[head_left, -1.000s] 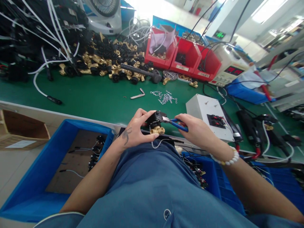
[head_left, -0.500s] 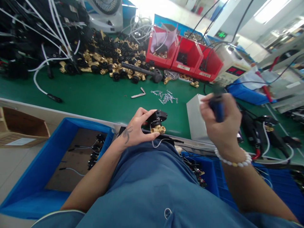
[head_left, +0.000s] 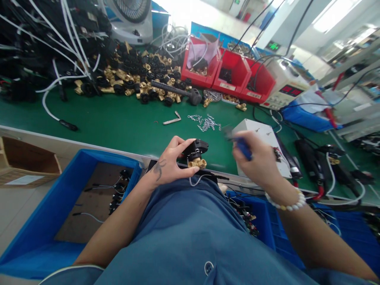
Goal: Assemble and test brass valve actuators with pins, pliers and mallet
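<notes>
My left hand (head_left: 170,161) is closed on a motorized valve (head_left: 197,152), a black housing on a brass body with a grey cable, at the bench's front edge. Thumb and fingers pinch it from the left, with the brass end facing right. To its right, my right hand (head_left: 259,160) grips a blue-handled tool (head_left: 244,149). The tool's dark tip points left and is smeared by motion, so its kind is unclear. Small wire clips (head_left: 208,122) lie loose on the green bench (head_left: 124,122) beyond the valve, beside a bent metal piece (head_left: 172,120).
A white box (head_left: 252,128) stands beneath and behind my right hand. Brass fittings with black caps (head_left: 127,81) are heaped at the back, with a black-headed mallet (head_left: 178,90) in front. Red bins (head_left: 228,75) and a power supply (head_left: 285,87) line the rear. Blue crates (head_left: 38,225) sit below.
My right hand has moved left and down with the blue-handled tool, toward the valve, uncovering the white box's top. My left hand holds the valve in the same place.
</notes>
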`<state>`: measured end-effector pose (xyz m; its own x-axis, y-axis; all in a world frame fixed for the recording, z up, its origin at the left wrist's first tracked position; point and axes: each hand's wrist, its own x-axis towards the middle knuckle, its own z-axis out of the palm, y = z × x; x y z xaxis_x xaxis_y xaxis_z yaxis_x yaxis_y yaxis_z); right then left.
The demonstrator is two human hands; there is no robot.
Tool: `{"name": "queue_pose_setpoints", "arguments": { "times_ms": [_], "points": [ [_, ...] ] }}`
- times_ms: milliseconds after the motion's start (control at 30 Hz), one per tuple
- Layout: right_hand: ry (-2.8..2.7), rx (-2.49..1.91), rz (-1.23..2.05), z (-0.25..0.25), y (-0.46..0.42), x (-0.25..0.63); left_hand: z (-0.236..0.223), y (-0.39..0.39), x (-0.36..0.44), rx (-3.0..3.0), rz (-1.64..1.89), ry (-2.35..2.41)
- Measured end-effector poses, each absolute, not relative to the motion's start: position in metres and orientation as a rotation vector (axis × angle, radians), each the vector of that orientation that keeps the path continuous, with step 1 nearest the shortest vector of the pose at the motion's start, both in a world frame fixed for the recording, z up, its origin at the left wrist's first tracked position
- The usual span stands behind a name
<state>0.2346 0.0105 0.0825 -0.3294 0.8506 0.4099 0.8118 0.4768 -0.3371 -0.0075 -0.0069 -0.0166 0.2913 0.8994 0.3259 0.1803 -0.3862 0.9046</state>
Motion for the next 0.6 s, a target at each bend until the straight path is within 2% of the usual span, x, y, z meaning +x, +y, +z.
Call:
{"name": "queue_pose_setpoints", "arguments": {
  "times_ms": [100, 233, 300, 467, 600],
  "points": [
    [-2.620, -1.428, 0.209, 0.0831, 0.0132, 0.2356, -0.0162, -0.0072, -0.0074, 1.772, 1.131, 0.982],
    [-1.982, -1.296, -0.057, 0.0813, 0.0121, 0.2335, -0.0154, -0.0066, -0.0065, 1.770, 1.145, 0.985],
    [-1.880, -1.324, -0.042, 0.0769, 0.0086, 0.2309, -0.0150, -0.0061, -0.0064, 1.780, 1.143, 0.989],
    [-2.543, -1.466, 0.217, 0.0781, 0.0081, 0.2341, -0.0155, -0.0068, -0.0075, 1.763, 1.126, 0.995],
    [-1.984, -1.322, 0.033, 0.0818, 0.0118, 0.2395, -0.0170, -0.0072, -0.0076, 1.777, 1.141, 0.987]
  ]
}}
